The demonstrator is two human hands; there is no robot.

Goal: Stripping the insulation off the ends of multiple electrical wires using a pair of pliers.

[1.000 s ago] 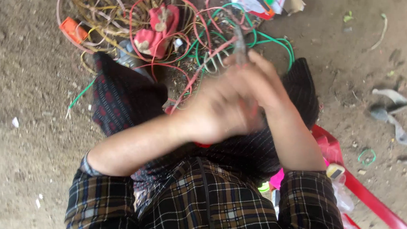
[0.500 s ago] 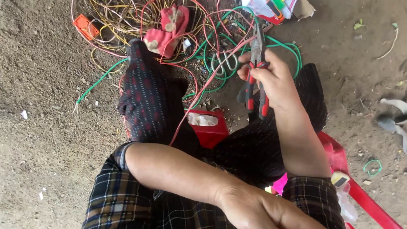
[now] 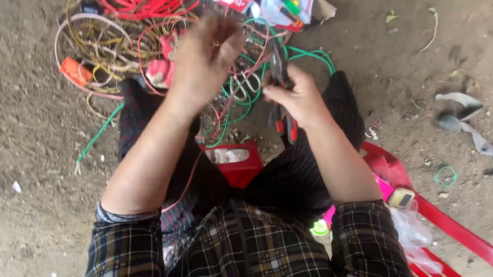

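My right hand (image 3: 298, 96) is closed around pliers with red and black handles (image 3: 284, 123), their jaws pointing up into a tangle of wires (image 3: 243, 84). My left hand (image 3: 205, 58) is raised over the tangle and blurred by motion, with its fingers bunched. A thin pink wire (image 3: 187, 180) trails from under it down along my forearm. Both hands are above my dark-trousered knees, and my sleeves are plaid.
Coils of red, yellow and green wire (image 3: 130, 20) lie on the dirt ahead, with an orange part (image 3: 75, 71) and pink pieces (image 3: 160, 71). A small red box (image 3: 237, 163) sits between my knees. A red plastic chair (image 3: 446, 216) stands at the right.
My left hand has swung from low near my lap up over the wire tangle. The right hand keeps the pliers in about the same place.
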